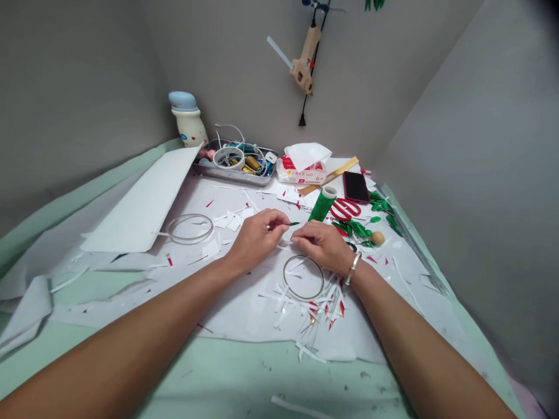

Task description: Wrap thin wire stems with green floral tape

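My left hand (257, 235) is closed in a pinch on a thin green stem (293, 224) whose tip points right. My right hand (318, 243), wearing a silver bracelet, is curled with fingertips pressed at the same spot; what it holds is too small to make out. Just below the hands a metal ring (303, 277) lies flat on white paper among paper scraps. A green spool (323, 205) stands tilted just beyond the hands.
A clear ring (189, 228) and a white sheet (144, 203) lie left. At the back: metal tray (209, 167), bottle (187, 119), tissue pack (302, 167). Red scissors (345, 208), phone (356, 186), green leaves (354, 228) sit right. A glue gun (304, 61) hangs on the wall.
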